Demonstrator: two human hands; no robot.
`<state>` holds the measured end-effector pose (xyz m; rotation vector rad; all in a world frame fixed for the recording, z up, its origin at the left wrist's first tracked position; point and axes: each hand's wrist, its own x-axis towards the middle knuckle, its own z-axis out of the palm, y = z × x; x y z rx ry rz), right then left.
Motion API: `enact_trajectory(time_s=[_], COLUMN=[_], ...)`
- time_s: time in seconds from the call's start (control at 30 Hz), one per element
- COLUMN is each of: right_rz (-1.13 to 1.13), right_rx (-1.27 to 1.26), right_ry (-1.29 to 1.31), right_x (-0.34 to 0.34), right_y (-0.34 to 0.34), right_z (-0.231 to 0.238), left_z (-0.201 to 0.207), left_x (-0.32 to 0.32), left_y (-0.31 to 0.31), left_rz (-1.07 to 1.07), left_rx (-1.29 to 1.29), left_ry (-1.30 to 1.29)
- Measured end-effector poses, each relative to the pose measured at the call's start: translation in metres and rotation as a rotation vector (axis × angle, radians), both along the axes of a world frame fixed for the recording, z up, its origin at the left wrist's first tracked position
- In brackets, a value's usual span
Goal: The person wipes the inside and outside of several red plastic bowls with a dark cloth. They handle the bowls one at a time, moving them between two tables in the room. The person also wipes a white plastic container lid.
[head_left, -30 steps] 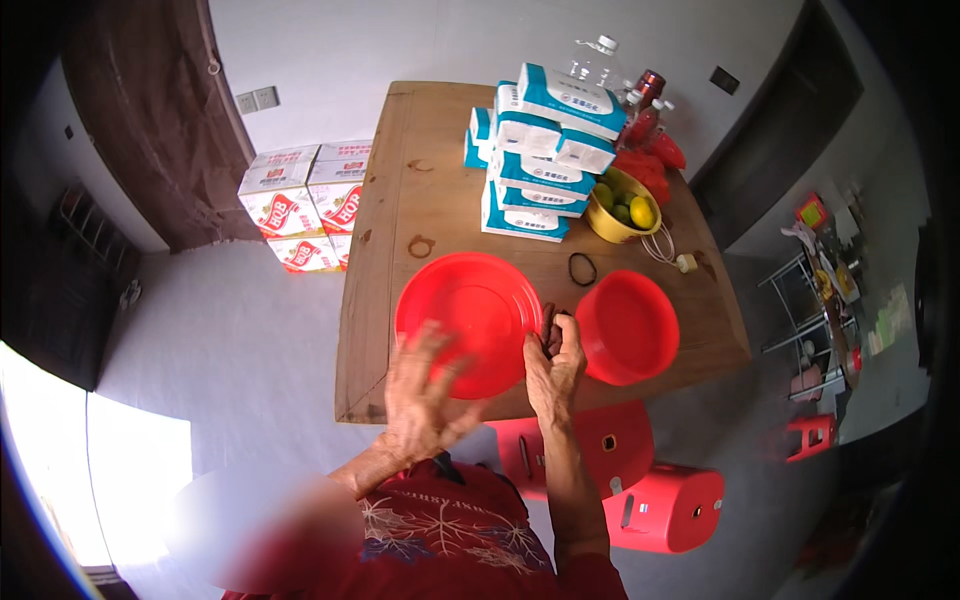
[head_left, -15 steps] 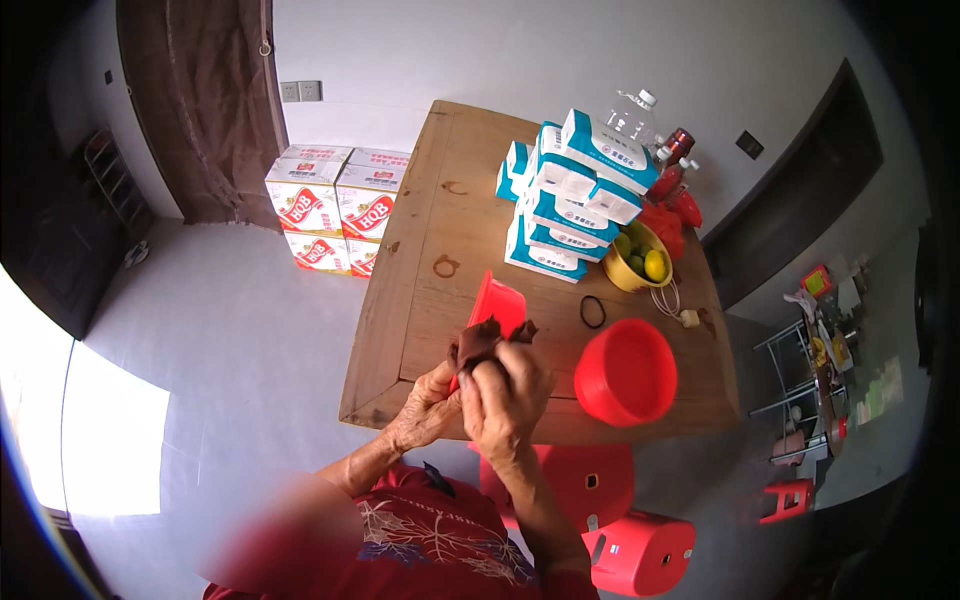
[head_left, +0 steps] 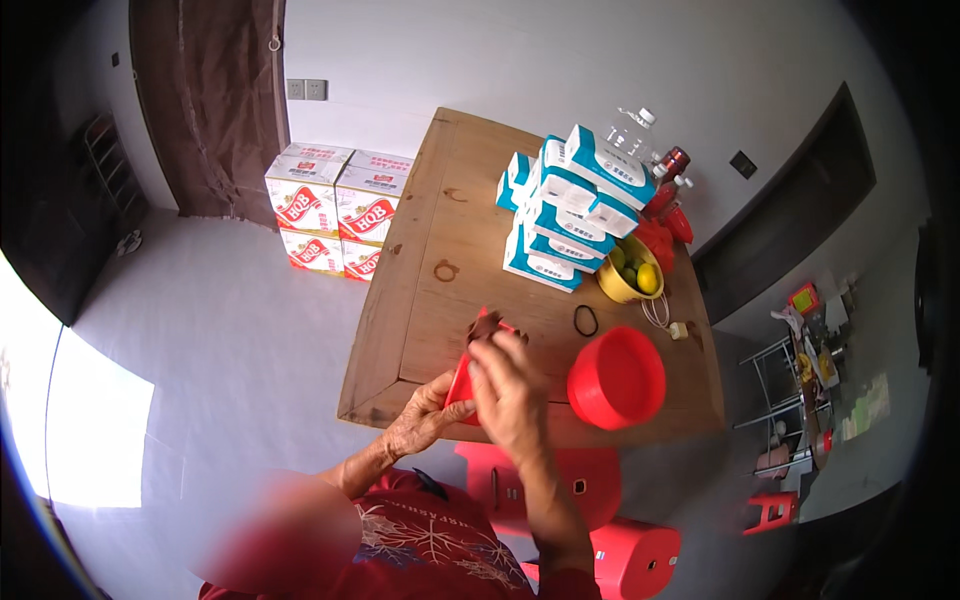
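Observation:
Over the near edge of the wooden table, my left hand (head_left: 420, 416) is closed on the rim of a red plastic piece (head_left: 460, 386), perhaps a bowl or small box; its full shape is hidden behind my hands. My right hand (head_left: 512, 396) is closed on a crumpled dark brown cloth (head_left: 487, 326) and presses it against the far part of the red piece. To the right stands a stack of round red bowls (head_left: 617, 378). A thin black band (head_left: 586, 320) lies just beyond it.
White-and-blue tissue boxes (head_left: 560, 235) are piled on the wooden table (head_left: 415, 270). Beside them are a yellow bowl of green and yellow fruit (head_left: 618, 288), a white cable (head_left: 655, 315) and bottles (head_left: 632, 130). Cartons (head_left: 310, 205) stand left; red stools (head_left: 630, 555) sit below the near edge.
My right hand and the brown cloth have shifted on the red piece, whose far end now sits lower and closer to me. My left hand keeps its hold. The whole view has shifted slightly.

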<state>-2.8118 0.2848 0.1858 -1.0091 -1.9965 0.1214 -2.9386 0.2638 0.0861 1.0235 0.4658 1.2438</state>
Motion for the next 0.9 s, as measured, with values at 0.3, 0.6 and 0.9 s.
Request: enact_trajectory(time_s=[0.3, 0.6, 0.9], right_rz=[0.033, 0.281, -0.06], right_rx=[0.084, -0.688, 0.058], right_ry=[0.07, 1.106, 0.256], right_x=[0.007, 0.052, 0.002], right_y=[-0.001, 0.032, -0.021], right_z=[0.016, -0.048, -0.06], left_z=[0.011, 0.024, 0.028], left_x=[-0.018, -0.03, -0.029], left_y=[-0.01, -0.005, 0.01], left_rz=[-0.072, -0.054, 0.03], left_rx=[-0.044, -0.283, -0.291], left_ry=[0.019, -0.523, -0.632])
